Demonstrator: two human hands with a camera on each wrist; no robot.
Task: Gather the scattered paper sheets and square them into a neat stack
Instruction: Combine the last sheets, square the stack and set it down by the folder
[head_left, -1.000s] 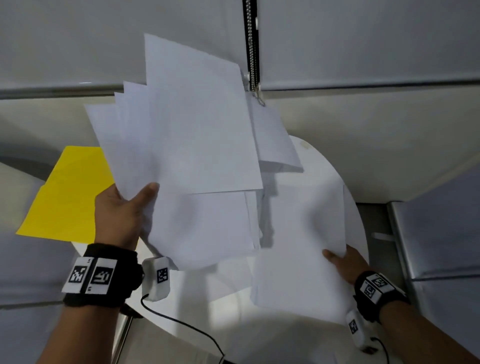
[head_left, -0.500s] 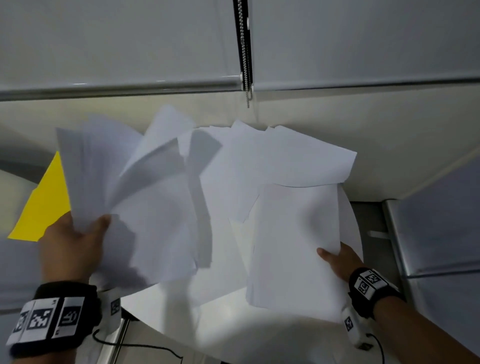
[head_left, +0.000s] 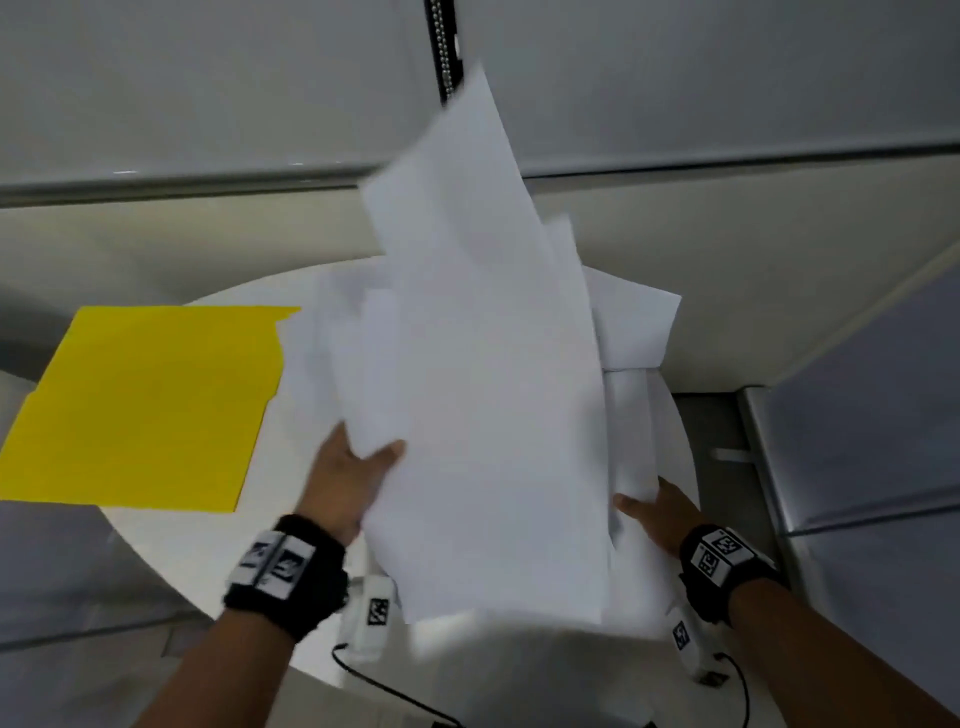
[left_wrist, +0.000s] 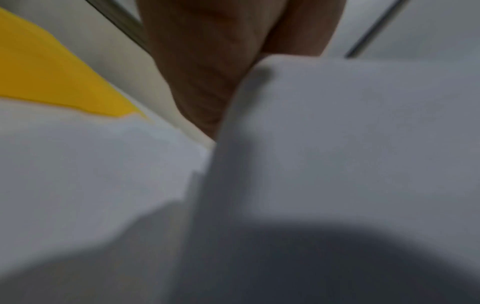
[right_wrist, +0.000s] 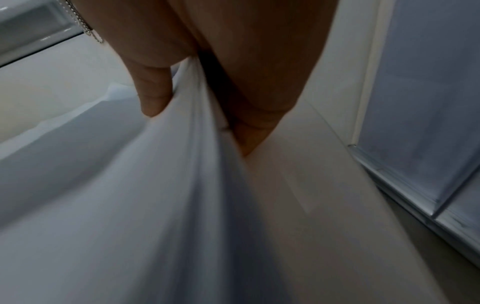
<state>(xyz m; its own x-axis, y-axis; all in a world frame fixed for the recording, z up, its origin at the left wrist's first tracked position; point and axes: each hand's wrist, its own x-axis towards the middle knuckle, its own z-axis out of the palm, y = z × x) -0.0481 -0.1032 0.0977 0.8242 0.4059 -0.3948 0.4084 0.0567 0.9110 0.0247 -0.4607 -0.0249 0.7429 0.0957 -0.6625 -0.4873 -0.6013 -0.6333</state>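
Right now the white paper sheets (head_left: 493, 395) sit in 2 loose bunches over the round white counter (head_left: 171, 540), toward its right side. The larger bunch is lifted and fanned, its tallest sheet rising up past the counter's far edge in front of the wall and the bead chain (head_left: 441, 47); the sheet edges are uneven and overlapping, not aligned. The left hand (head_left: 348, 483) holds this bunch at its lower left edge, thumb lying on top of the paper and the fingers hidden beneath. In the left wrist view the left hand (left_wrist: 207, 67) shows only as a blurred palm against the paper edge (left_wrist: 350, 133), so the finger positions there are not readable.

Under and to the right lies the second bunch, its far corner (head_left: 639, 322) jutting out toward the wall. The right hand (head_left: 660, 512) takes this bunch at its right edge. The right wrist view makes the grip plain: the right hand (right_wrist: 207, 86) pinches several layered sheets (right_wrist: 155, 185) between the thumb on one side and the fingers on the other, the paper bowing away from the pinch.

Left of the white paper, a yellow sheet (head_left: 150, 400) lies flat on the counter, partly overhanging its left rim, untouched by either hand. Both wrists wear black bands with printed markers. A grey metal cabinet (head_left: 857, 426) stands to the right.
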